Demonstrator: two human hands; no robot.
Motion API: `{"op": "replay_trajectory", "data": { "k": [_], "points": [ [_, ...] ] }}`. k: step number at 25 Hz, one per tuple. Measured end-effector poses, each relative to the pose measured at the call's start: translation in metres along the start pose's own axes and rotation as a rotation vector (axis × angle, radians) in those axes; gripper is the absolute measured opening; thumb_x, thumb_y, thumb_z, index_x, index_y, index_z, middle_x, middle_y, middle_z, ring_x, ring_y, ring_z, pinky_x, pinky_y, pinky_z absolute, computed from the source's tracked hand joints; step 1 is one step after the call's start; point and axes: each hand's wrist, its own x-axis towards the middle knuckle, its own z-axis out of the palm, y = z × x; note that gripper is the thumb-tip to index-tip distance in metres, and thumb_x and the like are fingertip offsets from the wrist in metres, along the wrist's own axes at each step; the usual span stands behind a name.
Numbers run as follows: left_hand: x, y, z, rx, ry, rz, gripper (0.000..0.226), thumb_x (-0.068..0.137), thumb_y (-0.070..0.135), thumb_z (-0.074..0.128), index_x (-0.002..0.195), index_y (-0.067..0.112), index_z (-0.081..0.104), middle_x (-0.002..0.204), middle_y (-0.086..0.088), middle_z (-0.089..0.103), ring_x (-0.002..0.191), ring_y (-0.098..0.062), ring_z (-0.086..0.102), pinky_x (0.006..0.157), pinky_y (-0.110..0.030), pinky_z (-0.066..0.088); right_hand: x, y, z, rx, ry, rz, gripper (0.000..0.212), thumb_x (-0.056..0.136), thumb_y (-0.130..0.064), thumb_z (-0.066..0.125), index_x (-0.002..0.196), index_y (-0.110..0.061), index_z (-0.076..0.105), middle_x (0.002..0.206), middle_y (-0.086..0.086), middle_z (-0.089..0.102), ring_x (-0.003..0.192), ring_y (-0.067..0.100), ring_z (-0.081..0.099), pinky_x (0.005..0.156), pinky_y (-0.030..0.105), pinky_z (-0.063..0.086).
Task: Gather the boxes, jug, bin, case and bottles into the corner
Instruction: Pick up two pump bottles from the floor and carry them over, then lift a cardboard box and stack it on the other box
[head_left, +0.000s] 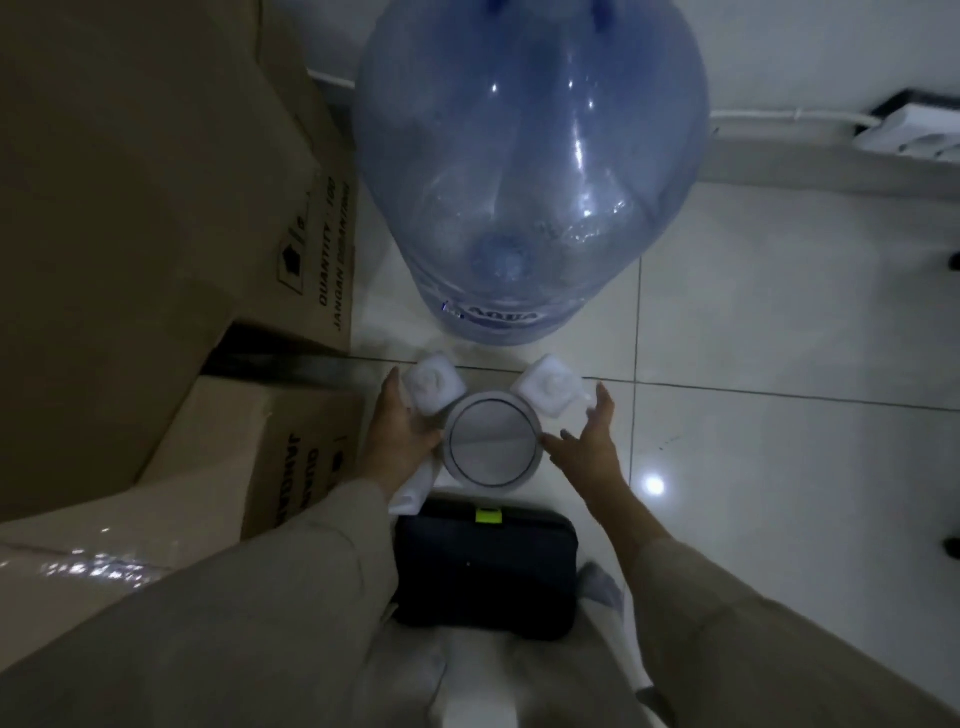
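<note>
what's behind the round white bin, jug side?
Two white square bottles stand between the bin and the blue jug. The bin's rim hides their near bases, so contact is unclear.

The single view came from a wide-angle camera worn on the person's head, looking steeply down at the pale tiled floor (779, 338). It sat close above the two beige-sleeved arms, which entered from the bottom edge and reached toward mid-frame. The large translucent blue plastic water jug (524, 171) bulged near the lens at top centre, and brown cardboard boxes (145, 218) filled the left side.
</note>
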Motion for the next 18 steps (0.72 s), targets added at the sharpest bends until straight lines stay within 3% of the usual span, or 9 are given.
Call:
{"op": "replay_trajectory", "data": {
  "k": [3, 5, 8, 11, 14, 18],
  "points": [
    [-0.045, 0.019, -0.015, 0.026, 0.081, -0.018, 0.073, 0.086, -0.001, 0.056, 0.145, 0.013, 0.015, 0.146, -0.008, 0.034, 0.122, -0.016, 0.041, 0.1, -0.034, 0.036, -0.05, -0.023, 0.0, 0.069, 0.09, 0.162, 0.09, 0.079, 0.001, 0.065, 0.146, -0.01, 0.006, 0.149, 0.022, 0.023, 0.133, 0.036, 0.034, 0.109, 0.052, 0.035],
    [-0.082, 0.033, -0.027, -0.085, 0.168, -0.032, 0.062, 0.088, -0.003, 0.051, 0.142, 0.012, 0.025, 0.142, -0.009, 0.041, 0.125, -0.018, 0.043, 0.107, -0.04, 0.035, -0.09, -0.051, 0.007, 0.062, 0.104, 0.141, 0.076, 0.082, 0.001, 0.062, 0.143, -0.005, 0.016, 0.142, 0.024, 0.032, 0.128, 0.037, 0.039, 0.107, 0.053, 0.036],
    [-0.137, 0.056, -0.055, -0.312, 0.278, -0.095, 0.038, 0.091, 0.003, 0.046, 0.129, 0.012, 0.045, 0.135, -0.009, 0.05, 0.125, -0.031, 0.048, 0.109, -0.052, 0.035, -0.155, -0.112, 0.03, 0.092, -0.065, 0.052, 0.053, 0.088, -0.004, 0.056, 0.134, -0.009, 0.033, 0.129, 0.017, 0.045, 0.113, 0.029, 0.049, 0.101, 0.047, 0.044],
    [-0.188, 0.078, -0.096, -0.535, 0.322, -0.192, 0.038, 0.095, 0.012, 0.04, 0.132, 0.005, 0.043, 0.138, -0.014, 0.045, 0.129, -0.029, 0.042, 0.113, -0.04, 0.027, -0.212, -0.178, 0.061, 0.086, -0.305, -0.036, 0.036, 0.091, -0.013, 0.053, 0.125, -0.015, 0.043, 0.116, 0.005, 0.049, 0.094, 0.017, 0.052, 0.08, 0.029, 0.048],
    [-0.221, 0.089, -0.142, -0.602, 0.655, -0.157, 0.039, 0.092, -0.01, 0.035, 0.131, -0.008, 0.036, 0.138, -0.023, 0.042, 0.127, -0.037, 0.041, 0.107, -0.044, 0.03, -0.25, -0.234, 0.093, 0.041, -0.416, -0.147, 0.036, 0.09, -0.028, 0.054, 0.125, -0.023, 0.046, 0.118, -0.005, 0.054, 0.103, 0.011, 0.055, 0.095, 0.037, 0.047],
    [-0.244, 0.106, -0.194, -0.77, 0.768, -0.134, 0.042, 0.096, 0.0, 0.03, 0.138, -0.003, 0.032, 0.144, -0.022, 0.038, 0.123, -0.029, 0.043, 0.099, -0.035, 0.031, -0.279, -0.276, 0.148, -0.003, -0.576, -0.183, 0.058, 0.084, -0.05, 0.055, 0.135, -0.035, 0.032, 0.142, -0.003, 0.041, 0.128, 0.018, 0.044, 0.107, 0.047, 0.038]
  ]
}}
